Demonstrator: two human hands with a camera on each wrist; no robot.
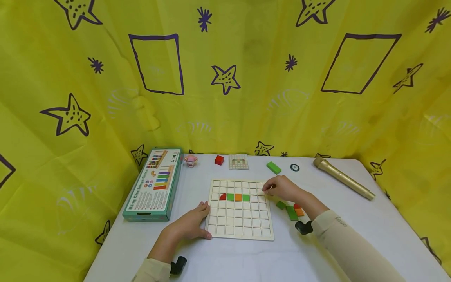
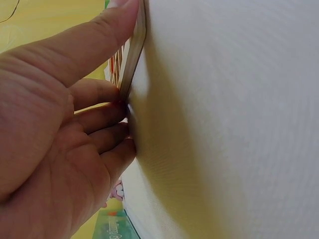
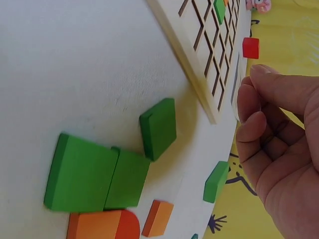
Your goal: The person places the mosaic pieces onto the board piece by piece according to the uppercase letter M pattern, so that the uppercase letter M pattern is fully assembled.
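- Grid board (image 1: 239, 217) sits flat mid-table, near-square, edges roughly parallel w/ the table (image 1: 370, 231) front edge; row of four tiles in its 3rd row: red quarter-round (image 1: 222, 197), green (image 1: 230, 197), orange (image 1: 238, 197), green (image 1: 246, 197), running left-right.
- Game box (image 1: 155, 184) lies left of board, long axis front-to-back, leaning slightly right at far end; narrow bare strip between it and the board.
- Gold mic (image 1: 343, 178) at far right, long axis diagonal, well apart from board.
- L hand (image 1: 188, 225) at board's near-left corner: thumb along front edge, fingers relaxed vs. left edge, steadying it, not clasped round it.
- R hand (image 1: 282, 188) at board's right edge, upper part; fingers curled w/ tips pinched together, can't tell if a tile is in them.
- Loose tile pile (image 1: 291, 209) (greens, orange, red) just right of board, under R forearm.
- Green block (image 1: 273, 167), red cube (image 1: 219, 159), pattern card (image 1: 238, 161), pink toy (image 1: 190, 159) & small dark disc (image 1: 294, 167) along far edge.
- Open room: front of table and right side between pile and mic.
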